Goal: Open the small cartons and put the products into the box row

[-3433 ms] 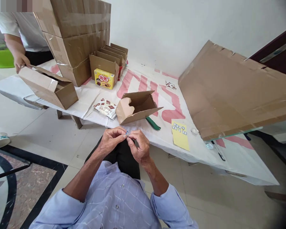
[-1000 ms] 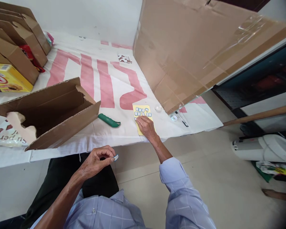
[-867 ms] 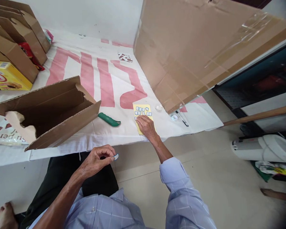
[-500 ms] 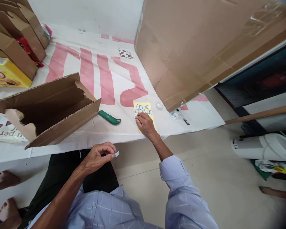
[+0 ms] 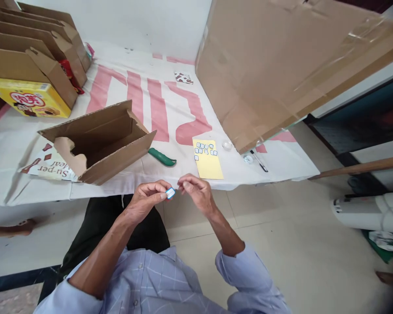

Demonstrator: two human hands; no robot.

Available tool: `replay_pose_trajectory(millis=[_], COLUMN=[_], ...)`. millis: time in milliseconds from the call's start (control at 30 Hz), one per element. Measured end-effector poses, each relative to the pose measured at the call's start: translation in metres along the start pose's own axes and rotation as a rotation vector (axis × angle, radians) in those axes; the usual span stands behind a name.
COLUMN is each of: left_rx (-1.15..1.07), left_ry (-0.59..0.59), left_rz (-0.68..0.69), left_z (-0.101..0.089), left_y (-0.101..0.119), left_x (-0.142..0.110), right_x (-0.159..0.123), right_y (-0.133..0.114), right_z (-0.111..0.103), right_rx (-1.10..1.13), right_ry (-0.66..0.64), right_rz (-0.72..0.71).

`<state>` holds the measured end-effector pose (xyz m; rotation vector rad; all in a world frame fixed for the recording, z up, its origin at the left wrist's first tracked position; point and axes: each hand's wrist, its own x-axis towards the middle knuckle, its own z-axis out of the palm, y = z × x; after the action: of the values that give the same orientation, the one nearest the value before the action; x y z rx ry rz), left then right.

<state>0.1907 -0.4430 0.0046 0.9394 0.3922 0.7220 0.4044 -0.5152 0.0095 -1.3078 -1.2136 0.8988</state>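
Observation:
My left hand pinches a small white label with a blue border just off the table's front edge. My right hand is close by on the right, its thumb and fingertips together; whatever they may hold is too small to make out. Beyond it lies a yellow sheet, with several blue-edged white labels stuck in rows on its upper part and one lower at the left. Left of the sheet rests a green-handled cutter.
An open cardboard box lies at the left on a printed bag. Behind it stand a yellow snack box and several cartons. A big cardboard panel rises at right, near a pen.
My right hand has come off the yellow sheet, toward the left hand, uncovering a label at the lower left. The left hand has risen with its label. The view has shifted left.

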Motion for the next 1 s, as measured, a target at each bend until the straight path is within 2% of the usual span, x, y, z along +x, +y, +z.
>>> replay_pose_trajectory(millis=[100, 233, 667, 833, 933, 1000], left_rx=[-0.042, -0.012, 0.071, 0.094, 0.145, 0.190], left_ry=[-0.002, -0.035, -0.071, -0.061, -0.043, -0.045], left_rz=[0.014, 0.025, 0.049, 0.069, 0.113, 0.151], left_z=[0.002, 0.002, 0.001, 0.000, -0.001, -0.001], left_y=[0.002, 0.003, 0.001, 0.001, 0.001, 0.002], left_x=[0.002, 0.001, 0.000, 0.002, 0.002, 0.001], right_x=[-0.015, -0.018, -0.016, -0.016, -0.018, -0.019], right_y=[-0.003, -0.003, -0.009, -0.005, -0.004, -0.004], right_z=[0.021, 0.028, 0.032, 0.029, 0.028, 0.028], right_rx=[0.252, 0.369, 0.449, 0.450, 0.440, 0.469], right_ry=[-0.084, -0.104, -0.088, -0.052, -0.121, -0.163], right_rz=[0.155, 0.247, 0.186, 0.245, 0.305, 0.294])
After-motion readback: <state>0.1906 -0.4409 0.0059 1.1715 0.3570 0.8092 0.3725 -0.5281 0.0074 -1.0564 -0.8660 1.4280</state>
